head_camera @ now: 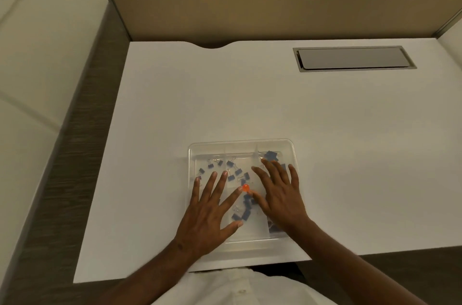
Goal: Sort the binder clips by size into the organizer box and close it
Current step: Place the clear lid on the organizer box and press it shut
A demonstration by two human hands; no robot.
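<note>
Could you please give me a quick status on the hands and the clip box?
Left hand and right hand flat, fingers spread on the clear box. Blue clips inside, in compartments. Orange dot between hands. Nothing blocking.

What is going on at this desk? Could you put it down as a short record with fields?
setting: white desk in a cubicle, a grey hatch set into it
box: clear organizer box with its lid down, near the desk's front edge
contents: blue binder clips in separate compartments, the largest at the far right
left hand: flat on the lid, fingers spread
right hand: flat on the lid, fingers spread
odd detail: small orange dot between the hands
stage: clips look sorted, lid being pressed shut
</note>
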